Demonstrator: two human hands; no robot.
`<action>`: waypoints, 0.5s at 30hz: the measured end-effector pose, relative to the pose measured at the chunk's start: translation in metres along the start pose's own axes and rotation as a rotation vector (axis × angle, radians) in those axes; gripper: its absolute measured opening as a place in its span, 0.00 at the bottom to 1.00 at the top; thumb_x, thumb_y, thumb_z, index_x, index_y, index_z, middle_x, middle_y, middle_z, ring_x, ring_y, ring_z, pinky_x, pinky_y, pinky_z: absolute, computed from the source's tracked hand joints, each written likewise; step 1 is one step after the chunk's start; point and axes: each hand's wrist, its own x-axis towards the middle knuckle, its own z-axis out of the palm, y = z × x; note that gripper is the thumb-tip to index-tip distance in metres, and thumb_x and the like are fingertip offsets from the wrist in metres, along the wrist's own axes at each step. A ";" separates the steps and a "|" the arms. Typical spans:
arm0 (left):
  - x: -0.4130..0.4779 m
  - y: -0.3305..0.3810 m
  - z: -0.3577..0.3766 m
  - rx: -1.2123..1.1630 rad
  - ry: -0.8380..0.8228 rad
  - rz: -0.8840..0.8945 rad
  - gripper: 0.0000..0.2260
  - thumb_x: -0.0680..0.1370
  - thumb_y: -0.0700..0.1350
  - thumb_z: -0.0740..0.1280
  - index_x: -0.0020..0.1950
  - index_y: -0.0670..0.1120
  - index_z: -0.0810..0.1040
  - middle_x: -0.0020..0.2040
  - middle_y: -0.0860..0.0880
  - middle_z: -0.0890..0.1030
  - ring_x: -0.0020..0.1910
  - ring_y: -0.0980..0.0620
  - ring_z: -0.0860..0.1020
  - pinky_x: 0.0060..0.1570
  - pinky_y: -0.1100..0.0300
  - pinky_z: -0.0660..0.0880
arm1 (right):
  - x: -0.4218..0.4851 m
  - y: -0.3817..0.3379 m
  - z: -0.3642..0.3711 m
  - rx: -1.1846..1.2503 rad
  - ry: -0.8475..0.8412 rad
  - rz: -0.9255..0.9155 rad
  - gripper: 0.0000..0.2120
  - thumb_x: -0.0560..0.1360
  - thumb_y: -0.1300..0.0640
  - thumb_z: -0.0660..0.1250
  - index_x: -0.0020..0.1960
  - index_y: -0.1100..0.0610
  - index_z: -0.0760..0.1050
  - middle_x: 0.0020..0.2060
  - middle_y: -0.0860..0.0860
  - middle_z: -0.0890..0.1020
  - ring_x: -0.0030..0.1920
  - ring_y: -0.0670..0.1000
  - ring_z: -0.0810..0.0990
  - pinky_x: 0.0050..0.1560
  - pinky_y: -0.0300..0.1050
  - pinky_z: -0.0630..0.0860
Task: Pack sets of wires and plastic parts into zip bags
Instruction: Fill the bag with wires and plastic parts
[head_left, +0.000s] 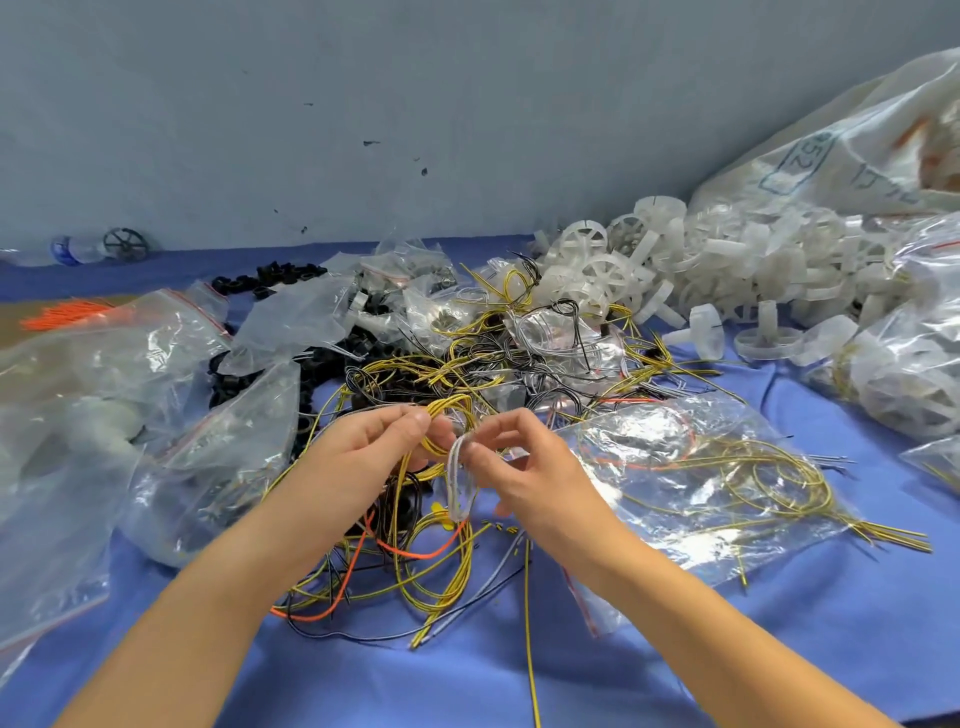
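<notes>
Left hand (358, 452) pinches yellow wires (451, 403); right hand (524, 467) pinches white loop (457, 491) hanging below.

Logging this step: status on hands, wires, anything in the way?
Left hand pinches yellow wires. Right hand pinches white wire loop. Both over tangled wire pile; zip bag beside right hand.

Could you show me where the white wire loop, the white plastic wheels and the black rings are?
white wire loop (452, 475): head view, left strand below the fingers.
white plastic wheels (602, 275): head view, one spoked wheel.
black rings (291, 273): head view, far cluster.
</notes>
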 end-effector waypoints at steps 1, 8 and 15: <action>0.000 -0.001 0.000 -0.007 0.004 0.000 0.14 0.77 0.54 0.62 0.50 0.52 0.85 0.53 0.51 0.85 0.52 0.55 0.83 0.56 0.59 0.72 | 0.000 0.000 0.000 0.025 -0.015 0.011 0.05 0.76 0.51 0.70 0.50 0.48 0.75 0.43 0.45 0.81 0.40 0.48 0.81 0.37 0.49 0.79; 0.005 -0.003 0.001 -0.099 0.121 -0.035 0.14 0.83 0.47 0.59 0.48 0.48 0.84 0.50 0.47 0.86 0.49 0.48 0.85 0.46 0.64 0.77 | 0.002 0.003 -0.001 -0.034 -0.063 0.043 0.09 0.77 0.52 0.67 0.56 0.44 0.77 0.42 0.44 0.81 0.37 0.50 0.81 0.41 0.50 0.83; 0.008 -0.005 0.018 -0.108 0.128 -0.065 0.11 0.82 0.47 0.62 0.52 0.46 0.83 0.51 0.49 0.85 0.50 0.52 0.84 0.47 0.65 0.80 | 0.003 -0.007 -0.002 0.324 -0.073 0.333 0.08 0.83 0.52 0.58 0.55 0.50 0.75 0.44 0.53 0.81 0.33 0.50 0.82 0.33 0.44 0.81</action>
